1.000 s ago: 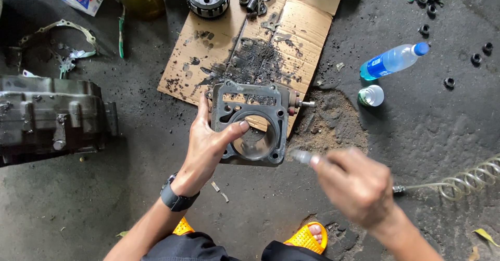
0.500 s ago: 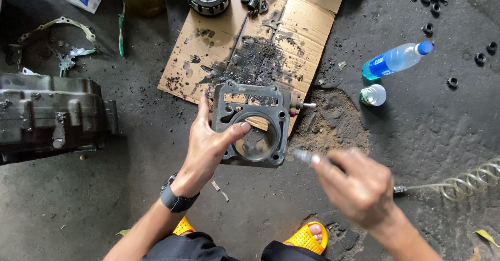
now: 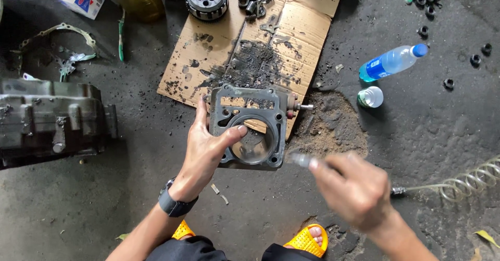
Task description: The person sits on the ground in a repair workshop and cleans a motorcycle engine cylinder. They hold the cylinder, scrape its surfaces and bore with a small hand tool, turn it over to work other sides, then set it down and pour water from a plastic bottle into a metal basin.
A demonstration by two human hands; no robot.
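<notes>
Grey cast metal, grimy and stiff, makes up the square engine cylinder block with a round bore [image 3: 253, 128], which is held above the concrete floor [image 3: 130, 198] just off the near edge of the flattened brown cardboard sheet [image 3: 291, 37]. It is judged heavy, rigid and probably oily, so it is best gripped by its thick flange. The left hand [image 3: 205, 149] is clamped on the block's left side, thumb hooked into the bore. To the right, the right hand [image 3: 354, 188] is closed around a small blurred nozzle-like tool [image 3: 302, 160], seemingly joined to a clear coiled hose [image 3: 463, 180]. Further right, near the floor's far corner, a clear plastic bottle with a blue cap [image 3: 390, 62] lies on its side, liquid visible inside; a small capped white container [image 3: 371, 97] lies beside it, contents unseen.
</notes>
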